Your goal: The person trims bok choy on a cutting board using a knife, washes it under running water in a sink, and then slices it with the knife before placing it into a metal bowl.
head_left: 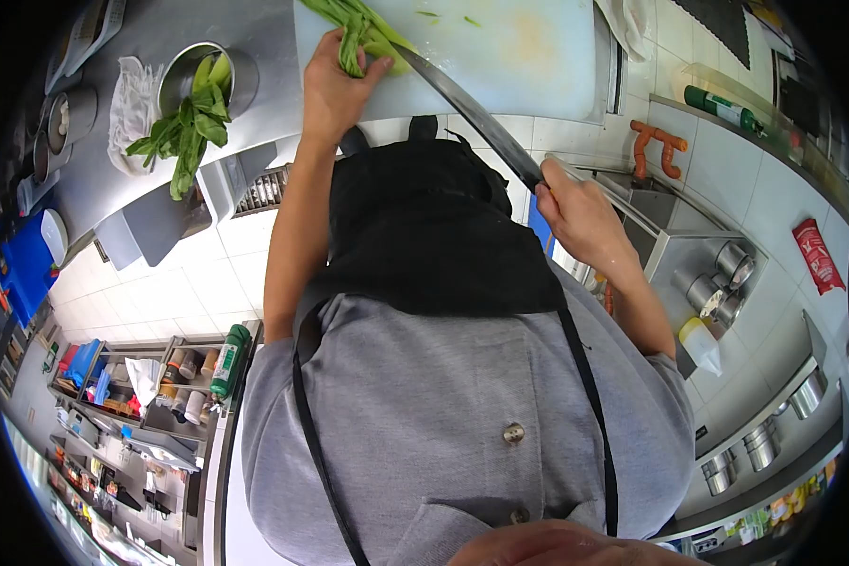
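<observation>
My left hand [335,87] is closed on a bunch of leafy greens [357,28] lying at the near left of the white cutting board [528,57]. In my right hand [580,209] is the handle of a long kitchen knife [476,115]. Its blade slants up and left, with the tip end right at the greens beside my left fingers. Small green scraps [472,21] lie on the board near its far edge. To the left of my left hand, a metal pot [242,83] holds more leafy greens [193,127], which droop over its rim.
A crumpled white cloth [132,113] lies left of the pot on the steel counter [269,28]. Smaller metal containers [74,118] stand farther left. Another white cloth [629,24] hangs by the board's right side. An orange pipe [656,146] runs along the wall at right.
</observation>
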{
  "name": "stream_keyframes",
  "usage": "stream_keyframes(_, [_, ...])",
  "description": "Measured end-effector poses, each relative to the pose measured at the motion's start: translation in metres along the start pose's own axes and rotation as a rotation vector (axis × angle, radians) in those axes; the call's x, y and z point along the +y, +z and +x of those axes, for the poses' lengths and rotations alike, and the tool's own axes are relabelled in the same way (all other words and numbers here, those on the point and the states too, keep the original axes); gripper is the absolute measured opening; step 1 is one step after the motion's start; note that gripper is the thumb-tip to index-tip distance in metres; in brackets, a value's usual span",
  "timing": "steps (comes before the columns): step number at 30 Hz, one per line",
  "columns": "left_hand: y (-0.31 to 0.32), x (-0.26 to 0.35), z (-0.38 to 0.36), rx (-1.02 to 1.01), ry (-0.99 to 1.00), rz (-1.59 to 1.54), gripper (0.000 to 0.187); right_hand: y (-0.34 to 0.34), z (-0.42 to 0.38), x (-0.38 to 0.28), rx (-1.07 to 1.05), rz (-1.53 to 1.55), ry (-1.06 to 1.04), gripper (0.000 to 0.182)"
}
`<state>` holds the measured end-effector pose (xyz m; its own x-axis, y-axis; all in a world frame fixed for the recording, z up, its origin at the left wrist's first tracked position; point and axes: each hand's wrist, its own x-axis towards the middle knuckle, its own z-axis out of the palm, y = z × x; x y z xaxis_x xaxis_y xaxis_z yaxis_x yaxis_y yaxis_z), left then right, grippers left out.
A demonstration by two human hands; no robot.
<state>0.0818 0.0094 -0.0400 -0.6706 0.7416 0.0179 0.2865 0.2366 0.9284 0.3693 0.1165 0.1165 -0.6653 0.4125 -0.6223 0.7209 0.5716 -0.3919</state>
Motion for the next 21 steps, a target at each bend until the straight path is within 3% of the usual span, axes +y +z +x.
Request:
stream_keyframes(2, [0.001,-0.004,0.000,0.021,0.068,0.032,0.027,0.000,0.003,0.001,0.010,-0.022,-0.007,0.018])
stream_keyframes(14, [-0.002,-0.002,0.004,-0.016,0.062,0.105,0.031,0.013,0.016,-0.002,0.071,-0.151,-0.013,0.019])
stream_keyframes(17, [-0.002,-0.009,0.005,-0.031,0.149,0.136,0.053,0.007,0.017,-0.004,0.072,-0.180,-0.002,0.020])
stream_keyframes(21, [-0.002,-0.012,0.006,-0.028,0.185,0.118,0.054,0.006,0.020,0.001,0.098,-0.196,-0.050,0.020])
